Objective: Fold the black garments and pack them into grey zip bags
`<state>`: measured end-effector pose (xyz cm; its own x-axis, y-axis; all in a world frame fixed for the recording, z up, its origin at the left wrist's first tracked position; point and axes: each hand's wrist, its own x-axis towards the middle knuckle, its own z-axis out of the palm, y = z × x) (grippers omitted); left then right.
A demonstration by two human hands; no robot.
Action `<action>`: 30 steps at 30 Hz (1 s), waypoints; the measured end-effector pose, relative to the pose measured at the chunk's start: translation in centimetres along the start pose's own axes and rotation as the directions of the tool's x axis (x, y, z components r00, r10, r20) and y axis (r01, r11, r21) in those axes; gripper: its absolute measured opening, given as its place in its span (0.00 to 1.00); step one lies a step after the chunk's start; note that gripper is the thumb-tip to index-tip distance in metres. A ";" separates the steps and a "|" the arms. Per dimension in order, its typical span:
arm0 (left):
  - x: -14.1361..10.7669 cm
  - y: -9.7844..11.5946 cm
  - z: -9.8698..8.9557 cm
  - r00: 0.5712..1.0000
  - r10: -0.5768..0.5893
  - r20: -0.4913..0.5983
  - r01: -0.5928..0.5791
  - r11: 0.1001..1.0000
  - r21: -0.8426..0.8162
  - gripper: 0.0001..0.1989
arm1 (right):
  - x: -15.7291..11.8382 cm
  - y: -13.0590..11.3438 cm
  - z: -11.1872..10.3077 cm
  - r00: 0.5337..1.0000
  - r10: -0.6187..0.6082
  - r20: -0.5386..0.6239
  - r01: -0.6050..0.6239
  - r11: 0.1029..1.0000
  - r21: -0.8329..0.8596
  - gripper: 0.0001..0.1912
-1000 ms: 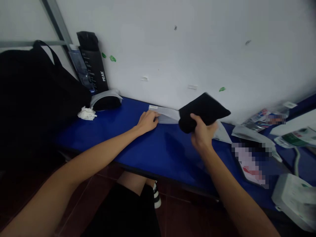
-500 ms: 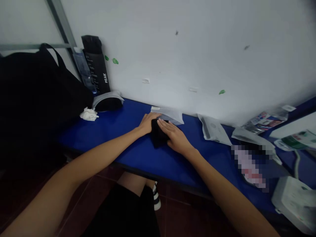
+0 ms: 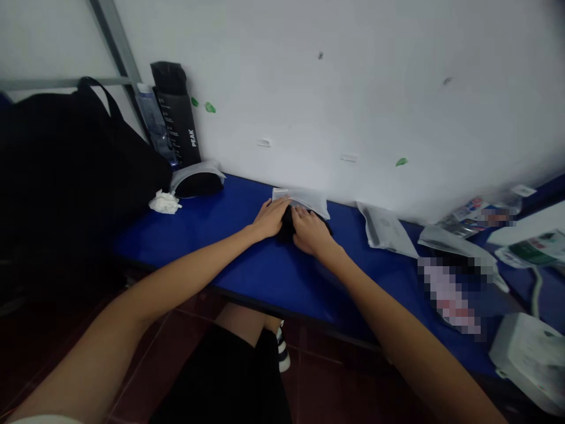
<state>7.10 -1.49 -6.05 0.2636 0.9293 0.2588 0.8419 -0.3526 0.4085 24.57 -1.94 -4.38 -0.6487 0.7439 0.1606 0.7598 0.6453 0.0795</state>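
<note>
A folded black cloth (image 3: 285, 231) lies on the blue tabletop (image 3: 260, 265), partly covered by both hands. My left hand (image 3: 270, 219) rests on its left side with the fingers stretched out flat. Curled fingers of my right hand (image 3: 311, 229) are closed on the cloth's right part, and some black fabric shows beyond the knuckles. Just behind the hands, against the wall, is a frosted plastic pouch (image 3: 309, 199); the cloth hides its near edge, so I cannot tell whether they overlap.
On the left stand a large black bag (image 3: 66, 171), a dark bottle (image 3: 180, 126), a pouch with something black (image 3: 200, 182) and crumpled tissue (image 3: 165, 202). To the right lie a frosted pouch (image 3: 386, 229), another pouch (image 3: 461, 250) and a white box (image 3: 529, 353).
My right hand has gone from flat fingers to curled ones on the cloth. My left hand has slid slightly right over it, and black fabric now shows right of my right hand.
</note>
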 end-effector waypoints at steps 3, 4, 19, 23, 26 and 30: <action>0.0 -0.1 0.1 1.000 0.009 0.006 -0.009 1.000 -0.003 0.37 | -0.5 0.1 0.6 1.000 -0.014 0.004 0.014 1.000 0.003 0.42; 0.0 -0.1 0.2 1.000 0.010 0.004 -0.010 1.000 -0.005 0.37 | -0.5 0.3 0.9 1.000 -0.014 -0.012 0.014 1.000 0.004 0.42; 1.3 0.2 0.5 0.996 -0.026 -0.081 0.019 0.996 -0.084 0.37 | 7.4 1.7 1.2 0.954 0.293 -0.064 -0.280 0.946 0.162 0.26; 0.7 0.5 0.3 0.997 -0.033 -0.070 0.027 0.995 -0.095 0.37 | 5.6 2.5 1.5 0.984 0.159 -0.083 -0.145 0.976 0.160 0.28; 0.5 0.7 0.1 0.996 -0.080 -0.049 0.077 0.995 -0.067 0.37 | 5.2 3.3 1.5 0.997 0.049 -0.062 -0.037 0.983 0.180 0.28; 0.6 0.3 0.3 0.996 -0.069 -0.047 0.065 0.994 -0.091 0.40 | 6.1 3.5 1.6 0.999 0.016 -0.051 -0.006 0.982 0.187 0.28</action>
<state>7.64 -0.98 -6.04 0.1823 0.9453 0.2704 0.8109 -0.3001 0.5024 23.13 5.15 -4.71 -0.6333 0.7444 0.2116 0.7420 0.6617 -0.1073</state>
